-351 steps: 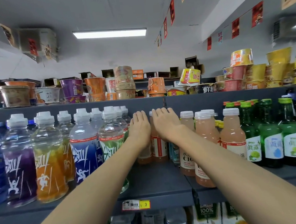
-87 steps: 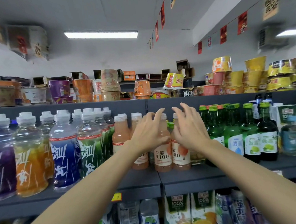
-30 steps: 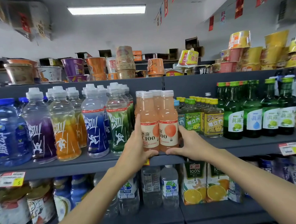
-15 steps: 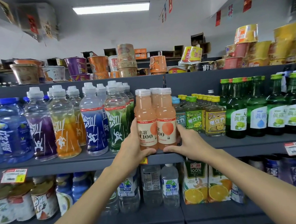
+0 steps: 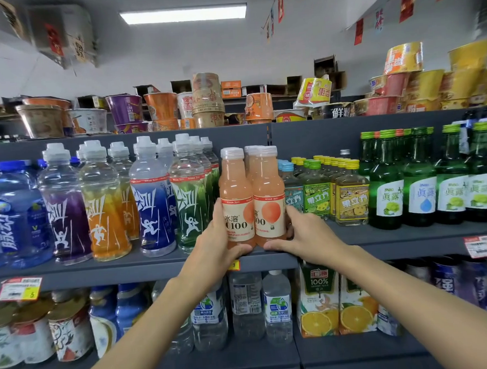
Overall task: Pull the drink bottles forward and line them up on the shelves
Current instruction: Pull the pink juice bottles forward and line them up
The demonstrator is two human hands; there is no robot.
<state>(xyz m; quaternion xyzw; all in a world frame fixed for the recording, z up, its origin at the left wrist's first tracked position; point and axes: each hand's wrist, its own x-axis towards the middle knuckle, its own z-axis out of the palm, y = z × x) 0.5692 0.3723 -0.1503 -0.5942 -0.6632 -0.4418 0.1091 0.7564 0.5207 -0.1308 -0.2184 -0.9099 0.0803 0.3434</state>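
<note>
Two pale orange C100 drink bottles with white caps stand side by side at the front edge of the middle shelf (image 5: pixel 384 240), with more of the same behind them. My left hand (image 5: pixel 216 244) wraps the lower left side of the left C100 bottle (image 5: pixel 236 196). Around the lower right side of the right C100 bottle (image 5: pixel 269 194) curls my right hand (image 5: pixel 303 233). Both thumbs rest along the bottles' bases at the shelf lip.
Sports drink bottles (image 5: pixel 151 202) stand close on the left, small yellow-capped bottles (image 5: pixel 350 197) and green glass bottles (image 5: pixel 386 188) on the right. Instant noodle cups (image 5: pixel 207 100) fill the top shelf. Water bottles (image 5: pixel 276 303) and juice cartons (image 5: pixel 319 300) sit on the shelf below.
Both hands have stayed clasped on the two front orange bottles at the shelf edge over the last second; the bottles barely shifted. Earlier my hands reached deep into the shelf.
</note>
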